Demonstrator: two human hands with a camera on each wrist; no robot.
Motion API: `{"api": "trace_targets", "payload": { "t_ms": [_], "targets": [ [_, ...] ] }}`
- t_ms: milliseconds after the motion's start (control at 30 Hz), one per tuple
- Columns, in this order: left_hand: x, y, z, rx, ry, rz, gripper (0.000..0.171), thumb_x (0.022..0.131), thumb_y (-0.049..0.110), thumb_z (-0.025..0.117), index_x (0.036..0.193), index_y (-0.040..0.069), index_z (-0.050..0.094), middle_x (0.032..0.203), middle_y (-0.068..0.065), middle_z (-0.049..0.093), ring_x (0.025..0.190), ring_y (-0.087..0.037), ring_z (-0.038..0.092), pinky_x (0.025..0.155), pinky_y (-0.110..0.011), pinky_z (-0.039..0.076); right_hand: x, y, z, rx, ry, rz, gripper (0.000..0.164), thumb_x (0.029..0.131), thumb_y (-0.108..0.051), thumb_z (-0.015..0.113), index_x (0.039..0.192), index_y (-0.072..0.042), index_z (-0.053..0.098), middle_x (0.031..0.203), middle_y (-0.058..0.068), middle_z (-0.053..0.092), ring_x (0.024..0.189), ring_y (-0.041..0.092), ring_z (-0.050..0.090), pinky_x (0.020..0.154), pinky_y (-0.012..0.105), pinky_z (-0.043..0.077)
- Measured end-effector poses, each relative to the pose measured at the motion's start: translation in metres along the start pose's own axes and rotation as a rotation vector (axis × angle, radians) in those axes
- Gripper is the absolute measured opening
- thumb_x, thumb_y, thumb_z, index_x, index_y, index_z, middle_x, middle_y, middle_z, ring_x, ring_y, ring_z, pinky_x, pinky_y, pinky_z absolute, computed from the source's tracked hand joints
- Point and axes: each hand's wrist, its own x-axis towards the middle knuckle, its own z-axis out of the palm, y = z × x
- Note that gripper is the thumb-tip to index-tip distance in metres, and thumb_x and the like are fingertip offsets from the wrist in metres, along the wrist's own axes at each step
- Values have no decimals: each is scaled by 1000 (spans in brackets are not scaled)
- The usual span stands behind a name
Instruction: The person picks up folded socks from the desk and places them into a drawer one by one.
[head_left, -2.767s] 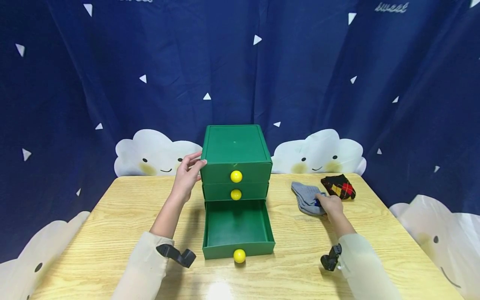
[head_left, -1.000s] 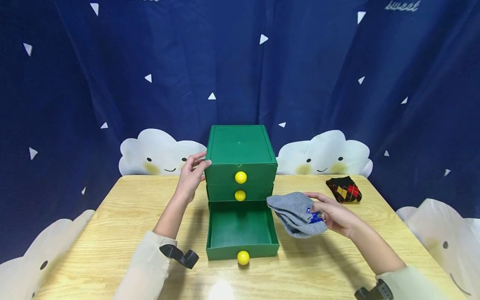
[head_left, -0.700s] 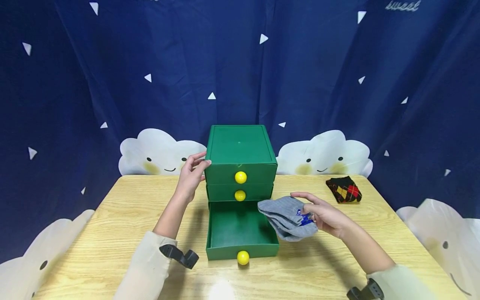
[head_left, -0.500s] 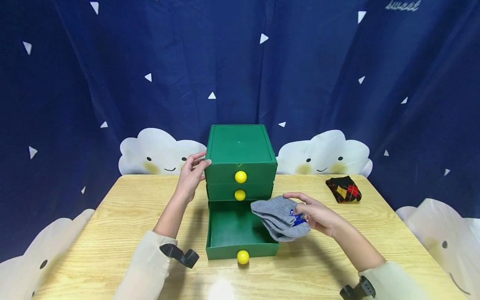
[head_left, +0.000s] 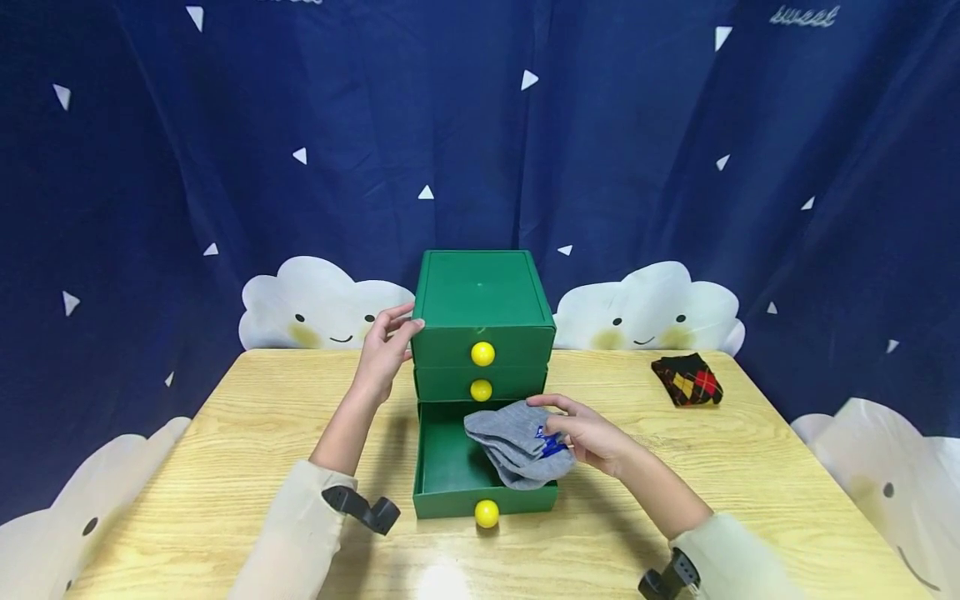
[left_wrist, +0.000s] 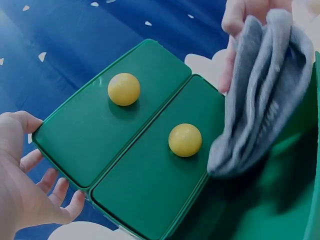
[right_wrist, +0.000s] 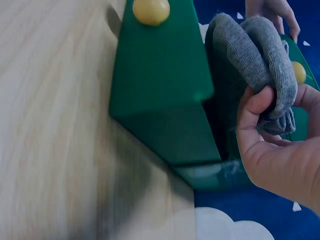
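Observation:
In the head view my right hand (head_left: 592,437) pinches folded grey socks (head_left: 510,437) with a blue patch between thumb and fingers. The socks hang over the right part of the pulled-out bottom drawer (head_left: 450,454) of a green drawer cabinet (head_left: 480,292). The right wrist view shows the thumb (right_wrist: 260,100) pressed against the sock fold. My left hand (head_left: 381,354) rests at the cabinet's left front edge, loose fingers along its side. From the left wrist, that hand (left_wrist: 30,180) touches the edge beside two closed drawers with yellow knobs (left_wrist: 124,89).
Folded black socks (head_left: 688,380) with a red and yellow argyle pattern lie at the back right of the wooden table (head_left: 300,400). A dark blue curtain (head_left: 360,167) with white triangles and clouds hangs behind. The bottom drawer's yellow knob (head_left: 487,514) juts toward me.
My right hand has picked the grey socks up from the table beside the argyle pair and carried them left, over the bottom drawer. The left hand has stayed at the cabinet.

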Motion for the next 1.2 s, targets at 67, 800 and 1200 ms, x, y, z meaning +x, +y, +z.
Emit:
{"api": "trace_targets", "payload": {
  "t_ms": [67,800,1200],
  "targets": [
    [0,0,0,-1,0,1,45,92,22,54,135,15,45,137,-13,41,123,-27,41,99,-49,40,5,2,7,3,16,9,58,83,-5,49,139,-6,35,78,-5,42,54,2,37,48,15,32],
    [0,-1,-1,0,0,10,45,92,22,53,136,13,45,137,-14,42,123,-27,41,100,-50,39,55,24,61,31,166,52,56,78,-7,54,134,-6,43,74,-5,48,55,6,36,56,23,41],
    [0,1,0,-10,-10,13,45,93,21,53,136,13,44,139,-15,40,124,-28,39,102,-52,36,78,35,65,-32,207,63,61,80,-7,56,137,-9,37,67,-3,48,51,8,39,51,24,41]
  ]
}}
